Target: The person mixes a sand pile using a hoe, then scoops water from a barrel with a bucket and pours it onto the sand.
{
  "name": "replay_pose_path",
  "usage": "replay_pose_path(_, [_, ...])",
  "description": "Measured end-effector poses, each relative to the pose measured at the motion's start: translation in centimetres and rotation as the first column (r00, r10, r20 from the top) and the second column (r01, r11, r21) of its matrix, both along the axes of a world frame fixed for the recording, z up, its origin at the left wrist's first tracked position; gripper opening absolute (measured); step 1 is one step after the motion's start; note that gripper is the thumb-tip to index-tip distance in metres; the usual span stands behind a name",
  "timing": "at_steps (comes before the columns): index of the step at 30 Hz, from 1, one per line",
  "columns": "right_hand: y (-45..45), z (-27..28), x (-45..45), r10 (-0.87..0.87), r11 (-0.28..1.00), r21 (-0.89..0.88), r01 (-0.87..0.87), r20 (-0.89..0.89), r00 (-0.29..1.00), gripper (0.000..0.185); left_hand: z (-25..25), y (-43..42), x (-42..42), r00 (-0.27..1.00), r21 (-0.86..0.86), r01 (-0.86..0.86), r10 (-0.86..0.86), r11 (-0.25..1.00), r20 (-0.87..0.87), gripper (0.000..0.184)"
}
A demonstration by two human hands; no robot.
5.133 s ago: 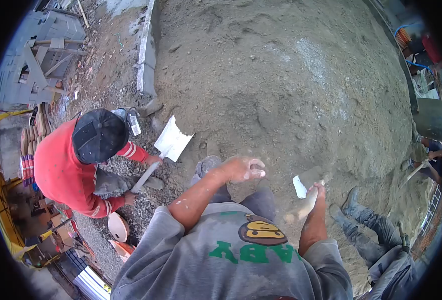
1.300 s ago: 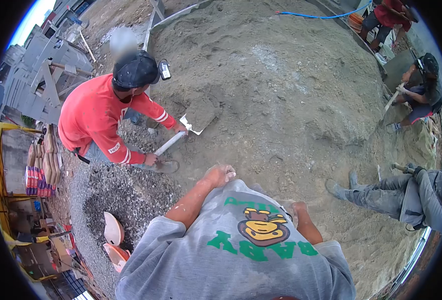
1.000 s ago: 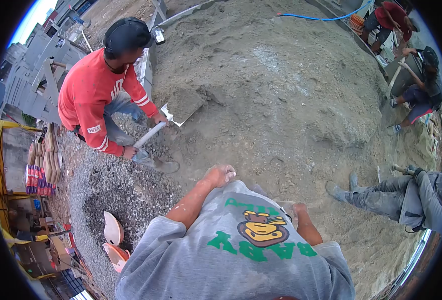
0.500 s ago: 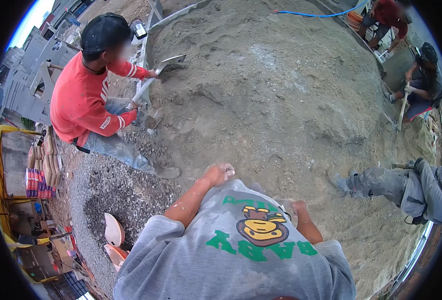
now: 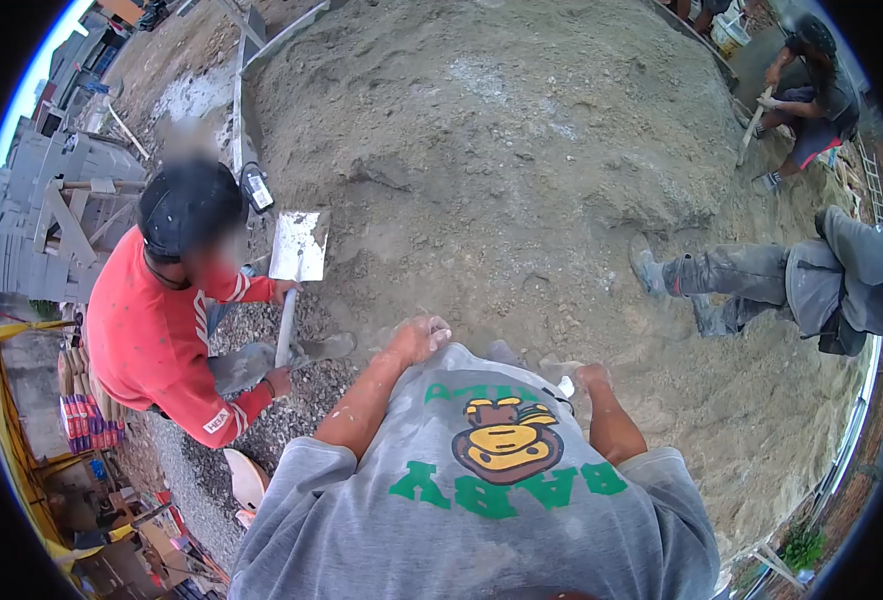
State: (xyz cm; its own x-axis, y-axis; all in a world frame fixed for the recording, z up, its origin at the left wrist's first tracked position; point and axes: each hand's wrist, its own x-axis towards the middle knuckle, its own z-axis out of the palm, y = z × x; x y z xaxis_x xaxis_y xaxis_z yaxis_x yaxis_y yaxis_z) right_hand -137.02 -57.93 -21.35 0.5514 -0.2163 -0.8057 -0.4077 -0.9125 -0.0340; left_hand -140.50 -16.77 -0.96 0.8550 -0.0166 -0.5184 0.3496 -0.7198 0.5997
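Note:
My left hand (image 5: 422, 338), dusty with curled fingers, is at the left edge of the grey T-shirt (image 5: 402, 420) on my body. Whether it holds anything is hidden. At the shirt's right edge is my right hand (image 5: 592, 378), with its fingers mostly out of sight. A small white patch (image 5: 567, 386) shows beside it, too unclear to name. Beyond both hands lies a broad bed of grey-brown sand (image 5: 482, 220). To my left, a co-worker in a red long-sleeved top (image 5: 162, 340) grips a shovel (image 5: 300, 245) with both hands; its blade is pale and smeared.
Dark gravel (image 5: 192, 450) lies at left, with a pale curved piece (image 5: 247, 480) on it. Stacked bags (image 5: 87, 400) stand farther left. A person's grey trousers (image 5: 742, 275) show at right; beyond, another person (image 5: 812, 95) holds a long-handled tool. A board edging (image 5: 239, 120) bounds the sand.
My view has shifted. The red-topped co-worker bends lower, and the shovel blade has turned from the sand's edge to face up. My hands stay near the shirt; more white shows by the right.

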Motion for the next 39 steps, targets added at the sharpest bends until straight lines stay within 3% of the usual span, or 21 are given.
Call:
replay_pose_path(4, [1.6,4.3,1.0,-0.109,0.994,-0.025,0.107,-0.118,0.987,0.039,-0.5,-0.1,0.3,1.0,-0.001,0.012,-0.012,1.0,-0.008,0.033])
replay_pose_path(7, [2.3,6.3,1.4,-0.041,0.999,-0.029,0.038,-0.121,0.992,0.041,-1.1,0.0,0.1,1.0,0.035,0.017,-0.017,0.999,-0.014,0.03])
replay_pose_path(10, [1.6,4.7,1.0,-0.142,0.99,-0.002,0.143,-0.115,0.983,0.042,-1.5,0.2,-0.2,1.0,0.012,-0.01,0.01,1.0,0.001,0.031])
replay_pose_path(19, [1.8,5.5,1.8,-0.118,0.992,-0.058,0.113,-0.088,0.989,0.036,-1.5,0.3,-0.6,0.997,-0.042,-0.071,0.069,0.997,-0.035,0.03])
replay_pose_path(23, [-0.2,1.0,1.3,-0.145,0.989,-0.019,0.145,0.011,0.989,0.039,-0.8,0.3,-0.3,0.996,-0.031,-0.074,0.072,0.997,-0.048,0.029])
replay_pose_path(31, [2.9,8.2,2.1,-0.104,0.994,-0.047,0.1,-0.094,0.99,0.038,-0.1,0.4,0.7,0.997,-0.018,-0.063,0.062,0.998,-0.044,0.028])
replay_pose_path(33, [1.9,5.3,1.8,-0.086,0.995,-0.063,0.081,-0.079,0.993,0.037,-0.7,0.6,0.7,0.999,0.006,-0.032,0.032,0.999,-0.003,0.028])
replay_pose_path(39, [1.3,3.9,1.5,-0.103,0.993,-0.053,0.102,-0.013,0.995,0.04,0.2,0.4,1.0,1.0,0.011,-0.021,0.022,1.0,-0.011,0.029])
